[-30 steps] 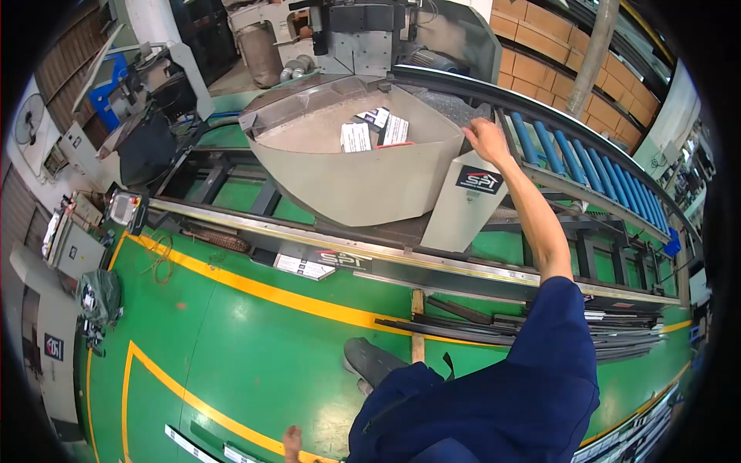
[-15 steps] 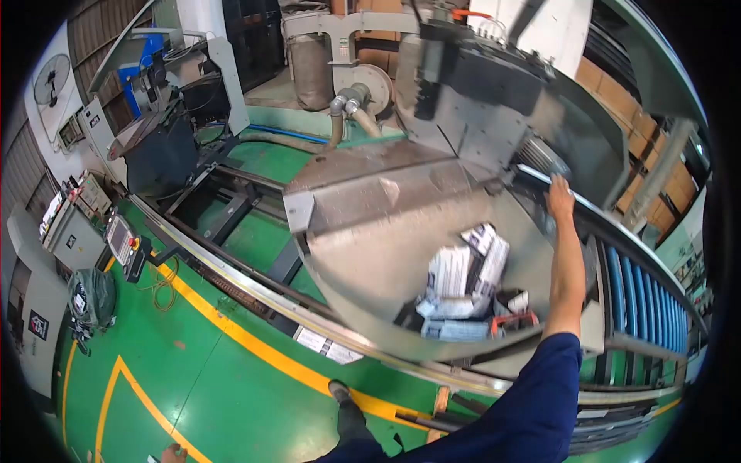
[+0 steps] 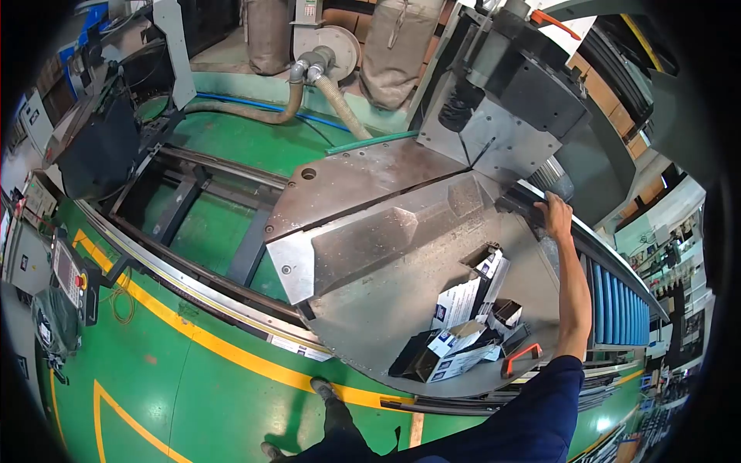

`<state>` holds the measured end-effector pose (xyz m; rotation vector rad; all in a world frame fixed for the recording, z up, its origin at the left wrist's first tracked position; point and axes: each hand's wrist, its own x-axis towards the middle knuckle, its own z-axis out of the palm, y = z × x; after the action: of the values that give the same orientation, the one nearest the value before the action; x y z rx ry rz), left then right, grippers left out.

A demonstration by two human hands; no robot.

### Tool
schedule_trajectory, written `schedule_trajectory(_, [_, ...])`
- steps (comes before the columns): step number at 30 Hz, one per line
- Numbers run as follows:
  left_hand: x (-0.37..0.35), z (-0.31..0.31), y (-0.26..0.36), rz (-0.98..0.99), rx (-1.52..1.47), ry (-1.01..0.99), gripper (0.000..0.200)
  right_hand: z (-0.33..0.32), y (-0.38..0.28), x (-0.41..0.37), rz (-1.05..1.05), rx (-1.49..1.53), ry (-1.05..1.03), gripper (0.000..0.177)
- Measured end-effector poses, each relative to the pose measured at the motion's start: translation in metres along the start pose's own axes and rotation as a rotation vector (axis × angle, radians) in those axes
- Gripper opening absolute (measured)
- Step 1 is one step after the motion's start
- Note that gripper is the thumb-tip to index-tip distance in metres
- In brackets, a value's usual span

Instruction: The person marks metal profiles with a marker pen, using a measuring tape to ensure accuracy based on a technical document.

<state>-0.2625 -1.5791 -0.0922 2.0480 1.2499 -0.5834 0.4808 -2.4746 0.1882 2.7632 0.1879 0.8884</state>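
My right hand [image 3: 559, 216] has its fingers curled over the edge of a long dark metal profile [image 3: 588, 225] with a bright upper edge. The profile slopes from the saw head [image 3: 515, 85] down toward the right. Below and left of this hand, several cut-open cardboard boxes [image 3: 457, 302] lie on the machine's grey round table [image 3: 363, 320]. Beside them, close to my forearm, is an orange-red handle [image 3: 522, 359]. My left hand is out of view.
A raised metal fence [image 3: 401, 231] crosses the machine table. Blue rollers [image 3: 617, 305] lie to the right, and long rails [image 3: 231, 297] run left. A control panel [image 3: 69, 270] stands at the left. Dark bars [image 3: 494, 404] are stacked near my legs on the green floor [image 3: 231, 386].
The view has moved closer to the machine and shifted, so the saw head and table look larger. My left hand has left the bottom edge; my right hand stays at the profile.
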Motion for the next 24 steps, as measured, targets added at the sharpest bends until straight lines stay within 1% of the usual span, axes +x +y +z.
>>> schedule_trajectory(2, [0.019,-0.010,0.013,0.032,-0.010,0.015,0.053,-0.015,-0.044,0.016,0.068,0.059,-0.128,0.038])
schedule_trajectory(3, [0.027,-0.014,0.020,0.049,-0.017,0.017,0.052,-0.014,-0.064,0.019,0.037,0.065,-0.023,0.037])
schedule_trajectory(5, [0.044,-0.027,0.030,0.083,-0.033,0.028,0.051,-0.019,-0.105,0.033,0.068,0.089,-0.065,0.035])
schedule_trajectory(6, [0.050,-0.033,0.033,0.098,-0.042,0.033,0.051,-0.020,-0.127,0.039,0.043,0.113,-0.010,0.035])
schedule_trajectory(8, [0.062,-0.044,0.032,0.118,-0.059,0.049,0.050,-0.017,-0.170,0.057,0.035,0.151,0.022,0.037])
schedule_trajectory(11, [0.077,-0.054,0.017,0.122,-0.103,0.067,0.049,-0.024,-0.244,0.085,-0.022,0.132,0.046,0.039])
schedule_trajectory(14, [0.088,-0.063,-0.013,0.095,-0.146,0.076,0.047,-0.027,-0.326,0.114,-0.035,0.157,0.063,0.040])
schedule_trajectory(15, [0.090,-0.066,-0.027,0.079,-0.157,0.071,0.047,-0.032,-0.356,0.125,-0.018,0.128,0.030,0.039])
schedule_trajectory(16, [0.093,-0.067,-0.043,0.060,-0.169,0.070,0.046,-0.035,-0.384,0.138,0.004,0.118,-0.030,0.038])
schedule_trajectory(18, [0.094,-0.067,-0.079,0.007,-0.200,0.064,0.045,-0.047,-0.444,0.160,-0.052,0.144,0.006,0.038])
schedule_trajectory(19, [0.095,-0.065,-0.098,-0.022,-0.211,0.053,0.045,-0.048,-0.474,0.174,-0.052,0.141,-0.027,0.037])
schedule_trajectory(21, [0.102,-0.061,-0.132,-0.083,-0.228,0.030,0.044,-0.037,-0.533,0.203,-0.035,0.122,-0.054,0.038])
schedule_trajectory(24, [0.111,-0.051,-0.166,-0.170,-0.264,-0.016,0.042,-0.011,-0.622,0.249,0.033,0.112,0.011,0.038])
